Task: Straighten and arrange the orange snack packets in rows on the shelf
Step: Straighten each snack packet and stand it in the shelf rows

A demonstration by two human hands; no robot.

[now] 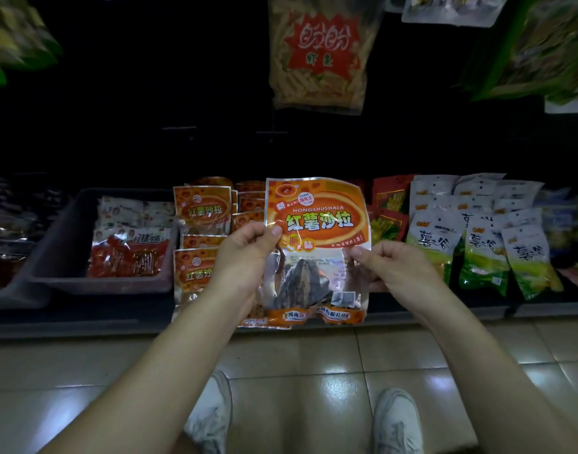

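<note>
Orange snack packet (317, 224) sits upright between your hands: left hand (245, 257) pinches its left edge, right hand (389, 267) its right, above the shelf (84, 319) front, other orange packets (202, 208) behind.

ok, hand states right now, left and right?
Left hand: pinches the orange packet at its left edge.
Right hand: pinches the same packet at its right edge.
</note>
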